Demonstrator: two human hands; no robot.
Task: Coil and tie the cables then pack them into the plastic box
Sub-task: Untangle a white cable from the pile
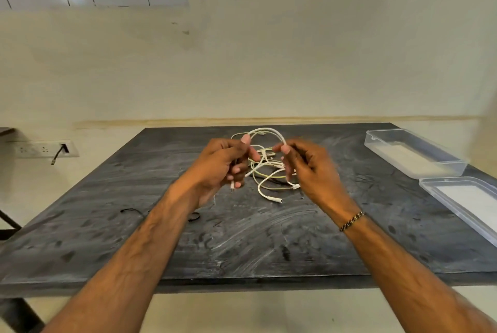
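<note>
Cream, scuffed wall stood behind a dark grey streaked table (269, 238). On its right side lay a clear plastic box (414, 154), with its lid (462, 198) nearer and just beside it. Both hands were raised above the table's middle: the left hand (223, 168) curled its grip round a white cable (266, 132), and the right hand (309, 168) pinched the same cable, which arched between them. Below, a tangle of pale cables (269, 174) lay on the table. Small black ties (193, 216) lay nearer, left.

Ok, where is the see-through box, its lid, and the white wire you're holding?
plastic box (454, 164), head view, near wall.
lid (430, 184), head view, far corner rim.
white cable (265, 131), head view, top of loop.
</note>
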